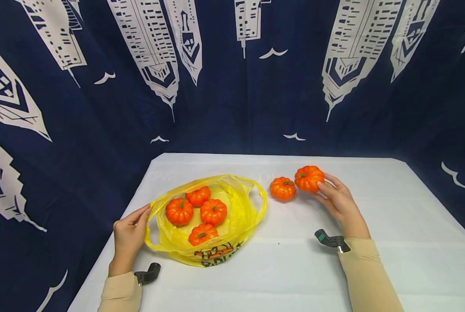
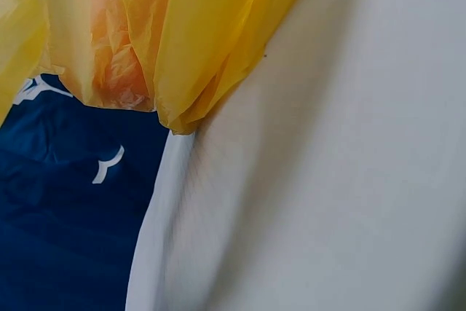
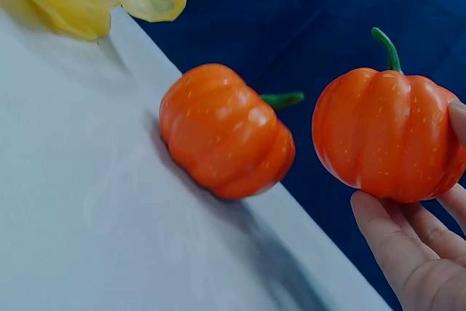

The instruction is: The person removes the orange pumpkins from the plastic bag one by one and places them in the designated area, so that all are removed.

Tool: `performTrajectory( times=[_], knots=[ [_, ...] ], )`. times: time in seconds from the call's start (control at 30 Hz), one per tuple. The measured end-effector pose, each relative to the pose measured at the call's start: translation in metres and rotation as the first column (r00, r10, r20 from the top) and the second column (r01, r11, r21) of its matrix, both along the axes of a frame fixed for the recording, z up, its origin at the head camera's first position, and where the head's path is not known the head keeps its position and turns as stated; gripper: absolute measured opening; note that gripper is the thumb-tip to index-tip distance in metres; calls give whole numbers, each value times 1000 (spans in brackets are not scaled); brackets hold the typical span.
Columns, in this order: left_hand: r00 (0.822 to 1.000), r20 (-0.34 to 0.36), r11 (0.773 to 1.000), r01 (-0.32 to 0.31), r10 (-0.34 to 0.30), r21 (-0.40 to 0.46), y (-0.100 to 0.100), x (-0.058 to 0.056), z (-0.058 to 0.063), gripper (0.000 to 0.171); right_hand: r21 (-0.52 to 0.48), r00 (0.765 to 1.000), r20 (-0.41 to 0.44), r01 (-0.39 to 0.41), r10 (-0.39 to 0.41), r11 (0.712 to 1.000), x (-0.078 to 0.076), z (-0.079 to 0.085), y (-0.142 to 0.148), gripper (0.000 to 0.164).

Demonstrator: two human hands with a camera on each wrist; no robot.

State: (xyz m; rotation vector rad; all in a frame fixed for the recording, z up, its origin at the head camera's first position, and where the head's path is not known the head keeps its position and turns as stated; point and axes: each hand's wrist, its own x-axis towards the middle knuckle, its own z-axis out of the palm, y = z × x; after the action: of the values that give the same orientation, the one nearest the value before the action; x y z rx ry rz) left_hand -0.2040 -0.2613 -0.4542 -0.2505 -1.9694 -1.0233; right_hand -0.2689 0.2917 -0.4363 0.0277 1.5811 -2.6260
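In the head view a yellow plastic bag lies spread open on the table, with several small orange pumpkins inside. My left hand pinches the bag's left edge near its handle. My right hand grips another orange pumpkin between thumb and fingers, raised off the table. Just left of it, a pumpkin with a green stem sits on the table, between the bag and my right hand. In the left wrist view only the bag's side shows; the left fingers are out of sight there.
A white cloth covers the table. Behind and to the sides hangs a dark blue curtain printed with white buildings and birds. Each wrist wears a black camera mount.
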Motion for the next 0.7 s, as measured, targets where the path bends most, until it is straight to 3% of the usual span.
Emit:
performTrajectory(
  times=[0.37, 0.7],
  knots=[
    [1000, -15, 1000, -6, 6, -19, -1, 0, 2, 23, 108, 996, 82, 14, -23, 994, -4, -12, 7, 52],
    [1000, -27, 1000, 6, -6, -4, 0, -1, 0, 25, 125, 997, 68, 37, -46, 991, -5, -25, 9, 36]
  ],
)
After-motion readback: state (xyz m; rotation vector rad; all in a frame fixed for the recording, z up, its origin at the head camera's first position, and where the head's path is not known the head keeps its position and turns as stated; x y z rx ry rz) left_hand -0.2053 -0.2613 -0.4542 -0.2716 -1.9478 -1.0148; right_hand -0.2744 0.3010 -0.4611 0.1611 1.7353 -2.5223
